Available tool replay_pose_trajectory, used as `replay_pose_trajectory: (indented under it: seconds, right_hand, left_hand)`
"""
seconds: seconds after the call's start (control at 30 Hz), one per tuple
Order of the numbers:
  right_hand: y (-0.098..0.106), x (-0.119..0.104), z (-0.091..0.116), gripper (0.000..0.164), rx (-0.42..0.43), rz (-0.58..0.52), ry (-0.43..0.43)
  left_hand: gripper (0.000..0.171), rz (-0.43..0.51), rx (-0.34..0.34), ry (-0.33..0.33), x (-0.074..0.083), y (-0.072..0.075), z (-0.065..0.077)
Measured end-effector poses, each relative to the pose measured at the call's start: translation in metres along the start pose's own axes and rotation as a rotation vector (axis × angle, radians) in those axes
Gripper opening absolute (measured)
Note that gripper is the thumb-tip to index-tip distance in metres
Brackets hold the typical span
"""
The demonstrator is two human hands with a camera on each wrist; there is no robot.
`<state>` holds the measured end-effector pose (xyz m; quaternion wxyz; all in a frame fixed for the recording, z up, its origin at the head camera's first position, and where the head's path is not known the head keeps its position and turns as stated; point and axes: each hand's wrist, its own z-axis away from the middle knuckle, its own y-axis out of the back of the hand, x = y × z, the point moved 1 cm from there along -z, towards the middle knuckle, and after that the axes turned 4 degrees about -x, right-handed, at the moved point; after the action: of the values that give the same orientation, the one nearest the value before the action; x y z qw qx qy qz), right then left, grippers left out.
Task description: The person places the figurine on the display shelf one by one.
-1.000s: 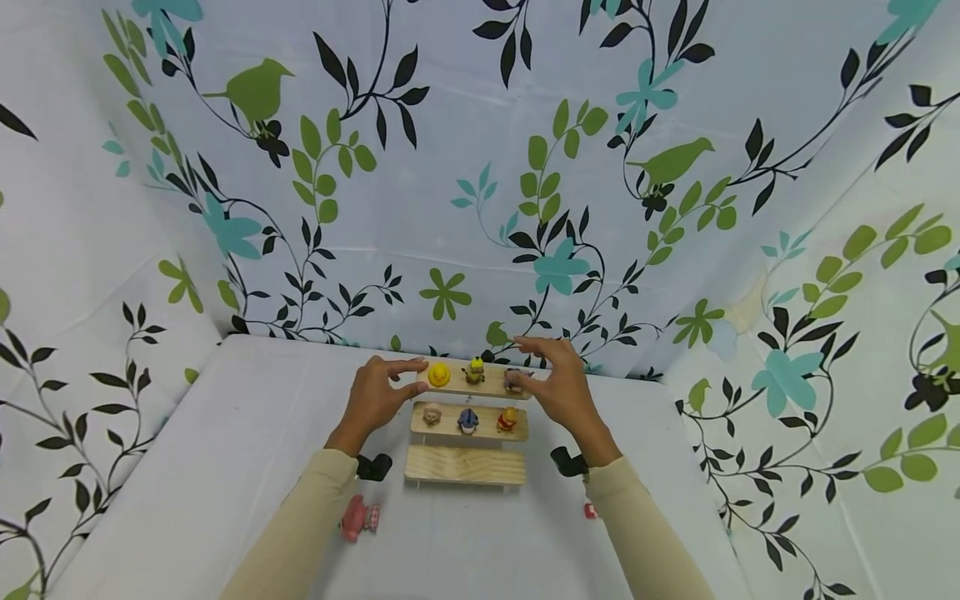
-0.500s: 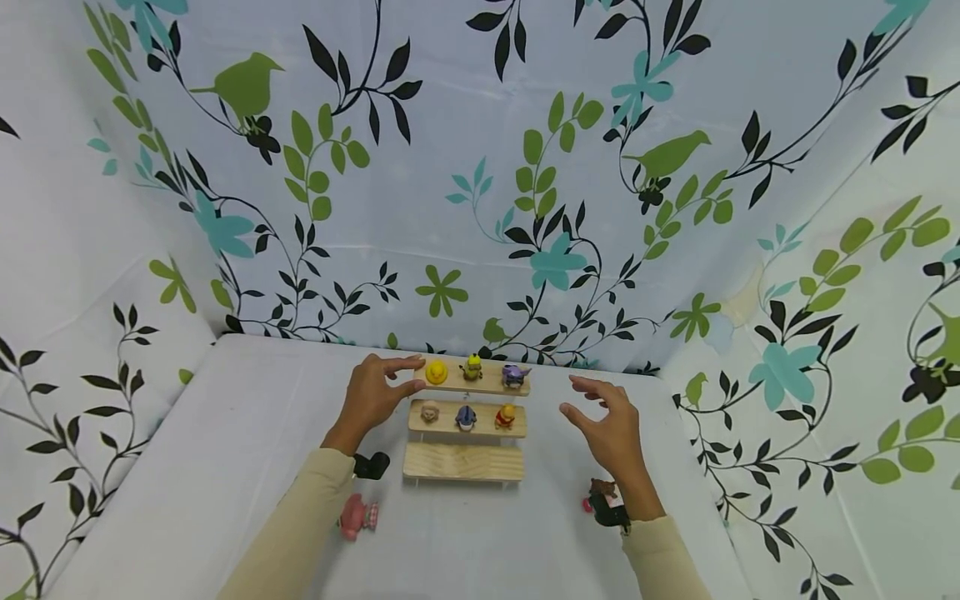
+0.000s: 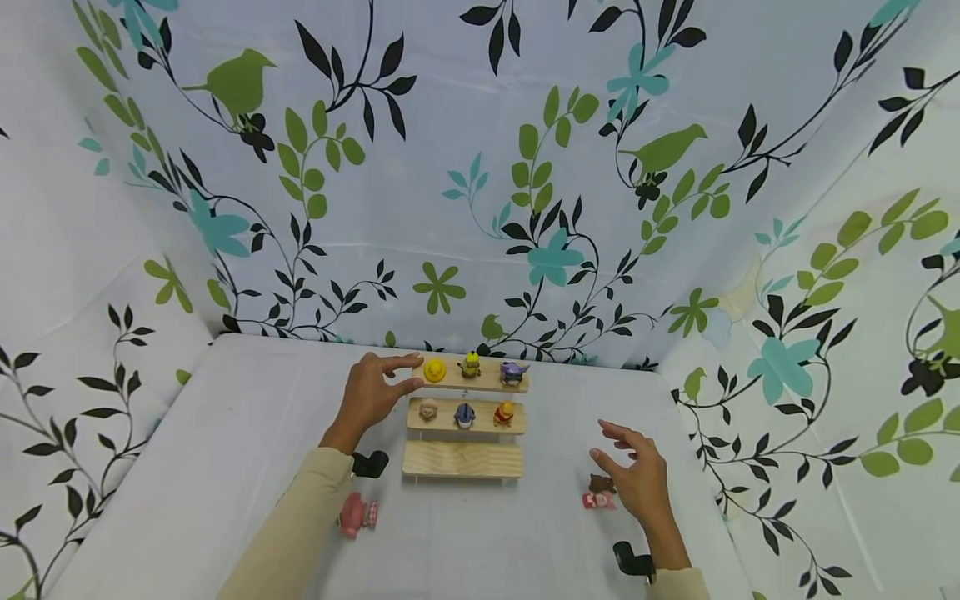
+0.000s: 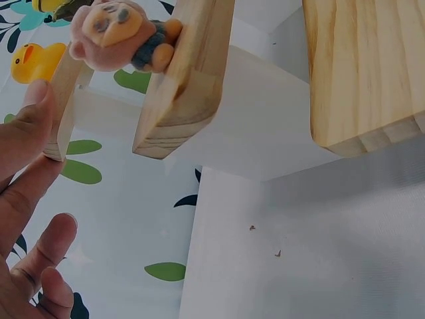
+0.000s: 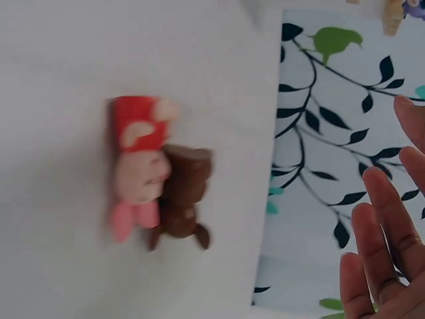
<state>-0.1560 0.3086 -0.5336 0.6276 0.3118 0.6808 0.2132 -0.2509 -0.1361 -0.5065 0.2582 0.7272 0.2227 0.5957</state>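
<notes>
A three-tier wooden display stand stands on the white table. My left hand pinches the left end of its top shelf, thumb and index finger at the board's edge beside a yellow duck. Further along that shelf are a yellow-headed figurine and a purple one. The middle shelf bears a pink-haired figurine, a blue one and a yellow-and-red bear. My right hand, holding nothing, hovers with spread fingers near a pink-eared figurine and a brown one.
The bottom shelf is bare wood. A pink figurine lies on the table beside my left forearm. Behind the table hangs a leaf-patterned cloth.
My right hand has let go of the purple figurine on the top shelf and drawn back right and toward me, uncovering the figurines there. The left hand has stayed at the shelf end.
</notes>
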Motion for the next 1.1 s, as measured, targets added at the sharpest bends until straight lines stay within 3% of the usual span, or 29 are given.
replay_pose_trajectory:
  seconds: [0.2, 0.63, 0.87, 1.1]
  right_hand:
    - [-0.002, 0.018, 0.014, 0.052, -0.036, 0.027, -0.071]
    - [-0.011, 0.055, 0.024, 0.047, -0.089, 0.092, -0.218]
    - [-0.017, 0.06, 0.022, 0.038, -0.119, 0.052, -0.289]
    - [-0.021, 0.061, 0.02, 0.031, -0.089, 0.003, -0.306]
  left_hand:
    - [0.044, 0.006, -0.004, 0.0, 0.0, 0.0, -0.001]
    - [0.043, 0.004, -0.001, -0.005, 0.0, 0.0, 0.0]
    - [0.044, 0.003, 0.001, -0.003, -0.001, 0.0, 0.0]
    - [0.043, 0.009, 0.0, -0.006, -0.002, 0.0, 0.0]
